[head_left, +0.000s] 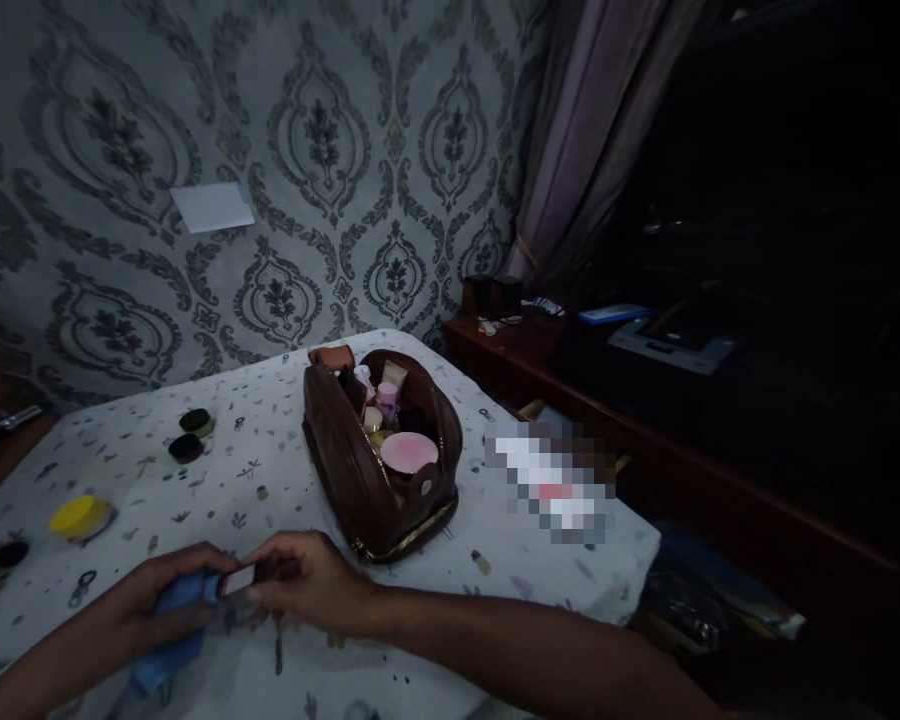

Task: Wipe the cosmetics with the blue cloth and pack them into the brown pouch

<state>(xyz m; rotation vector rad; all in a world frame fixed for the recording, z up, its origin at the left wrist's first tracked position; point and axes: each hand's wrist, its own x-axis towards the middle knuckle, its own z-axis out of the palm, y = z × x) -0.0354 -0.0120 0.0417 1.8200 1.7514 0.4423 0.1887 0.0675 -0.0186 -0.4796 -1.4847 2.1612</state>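
Over the near edge of the table, my left hand [161, 590] is closed round a crumpled blue cloth [172, 640]. My right hand [307, 580] pinches a small dark item with a pale label [238, 580], and the cloth touches its left end. Its exact kind is too dim to make out. Just beyond my right hand stands an unzipped brown leather bag [345, 470]. Inside it are a round pink-lidded container [409, 453], a small pink-capped bottle [387, 393], a beige tube [394, 373] and other small items.
On the patterned white tablecloth [217, 500] lie a yellow-lidded jar [80, 517], two small dark-lidded jars [187, 448] and a dark-tipped brush [4, 560] at the left. A blurred-out patch covers something right of the bag. A dark red wooden desk [495, 345] adjoins at the right.
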